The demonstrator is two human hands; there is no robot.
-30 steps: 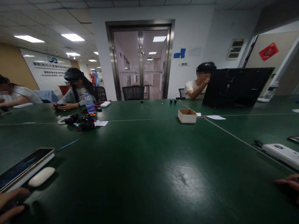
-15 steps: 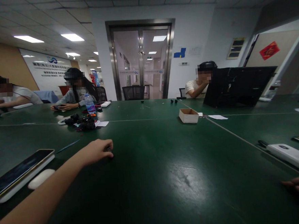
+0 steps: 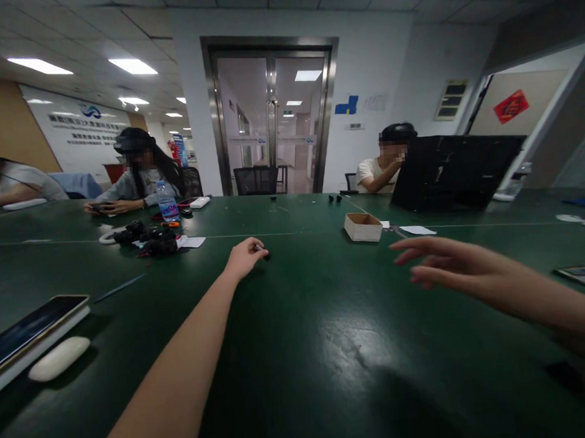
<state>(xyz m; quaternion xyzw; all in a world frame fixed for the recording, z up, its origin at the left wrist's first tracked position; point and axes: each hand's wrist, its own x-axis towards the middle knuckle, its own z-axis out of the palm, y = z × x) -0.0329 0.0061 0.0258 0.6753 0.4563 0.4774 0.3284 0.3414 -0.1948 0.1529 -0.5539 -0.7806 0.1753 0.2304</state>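
Note:
My left hand (image 3: 245, 255) is stretched far out over the green table (image 3: 302, 352), fingers pinched on a small dark object (image 3: 265, 253) that rests on or just above the surface. My right hand (image 3: 443, 265) hovers above the table to the right, fingers spread and holding nothing. A small open cardboard box (image 3: 363, 227) sits beyond, between the two hands.
A phone on a white slab (image 3: 24, 331) and a white oval case (image 3: 59, 359) lie near left. A dark pile of gear (image 3: 148, 239), a water bottle (image 3: 166, 202) and an open black case (image 3: 454, 171) stand further back. Three people sit at the far side.
My left arm has reached further forward and to the right across the table. My right hand has risen from the near right edge and stretched out, fingers spread. The camera has shifted slightly.

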